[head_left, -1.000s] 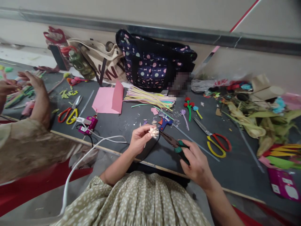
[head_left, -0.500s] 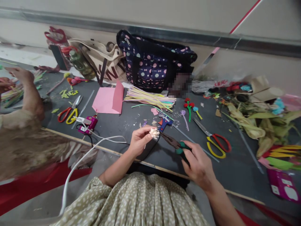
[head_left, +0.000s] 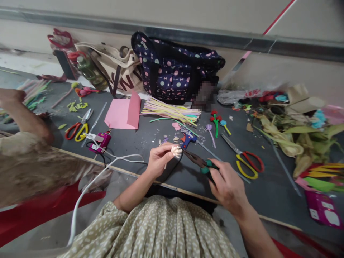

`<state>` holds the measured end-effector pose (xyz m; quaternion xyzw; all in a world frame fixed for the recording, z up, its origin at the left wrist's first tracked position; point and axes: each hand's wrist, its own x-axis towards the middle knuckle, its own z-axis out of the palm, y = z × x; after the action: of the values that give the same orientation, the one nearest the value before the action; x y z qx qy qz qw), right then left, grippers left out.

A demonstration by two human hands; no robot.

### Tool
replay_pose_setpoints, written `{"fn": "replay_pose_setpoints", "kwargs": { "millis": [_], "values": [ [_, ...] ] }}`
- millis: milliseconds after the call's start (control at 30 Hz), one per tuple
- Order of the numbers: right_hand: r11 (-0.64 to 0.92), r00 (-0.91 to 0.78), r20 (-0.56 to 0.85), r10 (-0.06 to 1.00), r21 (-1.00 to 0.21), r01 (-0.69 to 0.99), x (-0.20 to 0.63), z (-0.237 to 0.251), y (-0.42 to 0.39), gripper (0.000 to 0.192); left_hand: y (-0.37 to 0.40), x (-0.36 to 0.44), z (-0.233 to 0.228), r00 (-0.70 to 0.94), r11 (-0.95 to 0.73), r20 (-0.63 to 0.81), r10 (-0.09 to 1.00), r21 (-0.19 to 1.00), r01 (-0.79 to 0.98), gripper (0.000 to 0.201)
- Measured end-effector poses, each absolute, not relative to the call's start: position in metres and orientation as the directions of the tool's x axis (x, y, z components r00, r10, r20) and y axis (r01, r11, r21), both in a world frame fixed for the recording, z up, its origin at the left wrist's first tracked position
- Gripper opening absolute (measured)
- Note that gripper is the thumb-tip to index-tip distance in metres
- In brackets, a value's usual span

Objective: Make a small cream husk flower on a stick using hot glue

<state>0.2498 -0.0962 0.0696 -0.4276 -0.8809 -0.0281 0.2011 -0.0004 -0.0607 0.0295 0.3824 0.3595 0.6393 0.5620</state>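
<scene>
Between the fingertips of my left hand is a small cream-coloured flower, its petals facing right and a bit of pale stem showing below. My right hand is wrapped round the green-and-black handles of long-nose pliers. The jaws point left, and their tips meet the flower's right edge; whether they pinch a petal is too small to tell. Just behind the flower lies a blue glue gun. Scissors with red and yellow handles lie right of the pliers.
Behind are pipe cleaners, pink paper and a dark patterned bag. A white cable crosses the table edge on the left. Dried husks are heaped at right. A co-worker's arm rests at far left.
The co-worker's arm at far left has drawn back leftward. My hands, the flower and the pliers stay almost in place, with the plier handles a little closer together.
</scene>
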Motion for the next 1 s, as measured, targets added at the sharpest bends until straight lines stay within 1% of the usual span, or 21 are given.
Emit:
{"fn": "replay_pose_setpoints", "kwargs": {
  "millis": [133,233,400,567,667,833,1000],
  "values": [
    [0.630,-0.555,0.400,0.729,-0.075,0.773,0.249,0.070,-0.095,0.014,-0.061,0.001,0.030,-0.081,-0.088,0.058,0.995,0.895,-0.437,0.021],
    [0.625,-0.548,0.392,0.739,-0.094,0.775,0.248,0.070,-0.095,0.016,-0.060,0.003,0.031,-0.072,-0.055,0.025,0.997,0.886,-0.460,0.022],
    [0.622,-0.537,0.365,0.761,-0.173,0.764,0.248,0.067,-0.094,0.024,-0.059,0.005,0.034,-0.082,0.002,-0.053,0.995,0.851,-0.525,0.029],
    [0.567,-0.443,0.374,0.815,-0.358,0.742,0.252,0.061,-0.096,0.031,-0.057,0.007,0.038,-0.110,0.044,-0.126,0.986,0.829,-0.557,0.042],
    [0.517,-0.379,0.365,0.850,-0.442,0.733,0.253,0.057,-0.099,0.036,-0.055,0.009,0.041,-0.138,0.036,-0.139,0.981,0.822,-0.569,0.043],
    [0.500,-0.375,0.338,0.863,-0.460,0.734,0.251,0.052,-0.103,0.038,-0.052,0.013,0.042,-0.187,0.019,-0.147,0.971,0.833,-0.553,0.041],
    [0.518,-0.412,0.318,0.854,-0.447,0.729,0.248,0.053,-0.104,0.035,-0.052,0.014,0.041,-0.165,0.026,-0.149,0.975,0.812,-0.583,0.045]
  ]
}}
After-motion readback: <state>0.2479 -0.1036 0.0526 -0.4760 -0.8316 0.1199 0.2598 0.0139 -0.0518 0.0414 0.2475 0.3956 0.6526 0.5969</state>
